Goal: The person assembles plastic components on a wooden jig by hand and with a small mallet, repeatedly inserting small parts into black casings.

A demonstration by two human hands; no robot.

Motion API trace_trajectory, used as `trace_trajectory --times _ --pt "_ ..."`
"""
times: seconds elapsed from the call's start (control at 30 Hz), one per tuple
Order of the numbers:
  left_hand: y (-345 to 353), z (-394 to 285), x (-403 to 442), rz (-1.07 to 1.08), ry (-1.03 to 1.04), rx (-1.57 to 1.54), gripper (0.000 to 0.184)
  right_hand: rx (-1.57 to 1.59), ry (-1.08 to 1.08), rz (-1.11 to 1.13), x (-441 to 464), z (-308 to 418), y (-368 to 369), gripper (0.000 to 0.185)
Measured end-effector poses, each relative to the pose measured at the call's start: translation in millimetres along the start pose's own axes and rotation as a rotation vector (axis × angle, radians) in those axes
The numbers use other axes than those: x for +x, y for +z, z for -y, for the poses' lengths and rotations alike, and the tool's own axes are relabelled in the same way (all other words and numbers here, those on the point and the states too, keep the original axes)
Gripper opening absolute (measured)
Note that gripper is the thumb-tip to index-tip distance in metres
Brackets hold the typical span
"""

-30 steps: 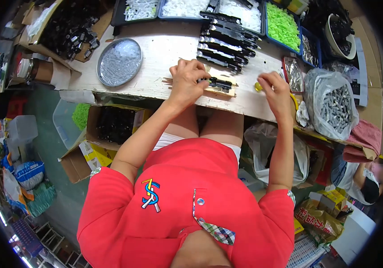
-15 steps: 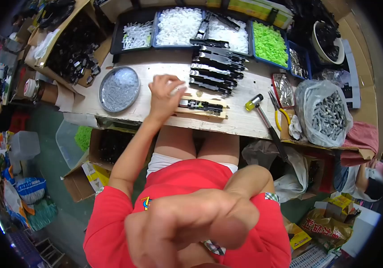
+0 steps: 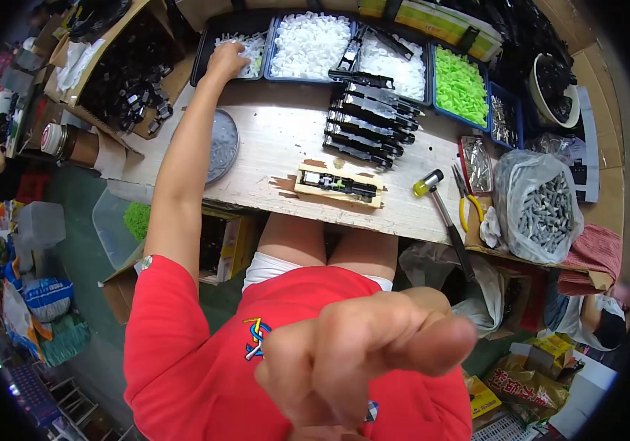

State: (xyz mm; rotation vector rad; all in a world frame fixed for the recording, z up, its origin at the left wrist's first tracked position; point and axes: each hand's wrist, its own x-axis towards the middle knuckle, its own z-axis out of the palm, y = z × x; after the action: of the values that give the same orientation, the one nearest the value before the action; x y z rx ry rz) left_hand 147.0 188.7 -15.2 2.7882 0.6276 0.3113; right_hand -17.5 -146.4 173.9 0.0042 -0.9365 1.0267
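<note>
My left hand [image 3: 229, 59] reaches into the tray of white plastic parts [image 3: 255, 53] at the back left; its fingers are curled, and their tips are hidden among the parts. Close to the camera, my right hand [image 3: 363, 349] hangs large and blurred over my chest, its fingers bent; what they hold, if anything, is hidden. A black mechanism with a white piece [image 3: 337, 184] lies in a wooden fixture [image 3: 376, 201] at the front of the bench. Behind the fixture, several black assemblies [image 3: 370, 125] lie in a row.
A hammer [image 3: 444, 213] and yellow-handled pliers [image 3: 468, 200] lie right of the fixture, beside a bag of grey parts [image 3: 543, 209]. A round dish [image 3: 223, 147] stands left. Trays of white and green parts [image 3: 462, 84] line the back.
My left hand has moved from the fixture to the back-left tray. My right hand has come from the bench's right side up close to the camera, and the hammer lies on the bench.
</note>
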Motion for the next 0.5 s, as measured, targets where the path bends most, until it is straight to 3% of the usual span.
trace_trajectory --times 0.1,0.17,0.2,0.33,0.47,0.5 --pt "-1 6 7 0.124 -0.035 -0.128 0.030 0.014 0.054 0.023 -1 -5 -7 0.068" --pt "4 8 8 0.075 0.007 -0.136 0.027 0.209 -0.232 0.133 6 -24 -8 0.068" --pt "0 8 7 0.088 -0.024 -0.158 0.026 0.209 -0.230 0.133 4 -18 -8 0.068" --pt "-8 15 6 0.126 -0.002 -0.207 0.024 0.029 0.221 -0.081 -3 29 -2 0.061" --pt "-2 12 12 0.053 0.164 -0.011 0.024 0.048 0.217 -0.039 -7 21 -12 0.057" --pt "-4 3 10 0.064 0.186 0.050 0.026 0.097 0.135 0.017 -4 13 -14 0.057"
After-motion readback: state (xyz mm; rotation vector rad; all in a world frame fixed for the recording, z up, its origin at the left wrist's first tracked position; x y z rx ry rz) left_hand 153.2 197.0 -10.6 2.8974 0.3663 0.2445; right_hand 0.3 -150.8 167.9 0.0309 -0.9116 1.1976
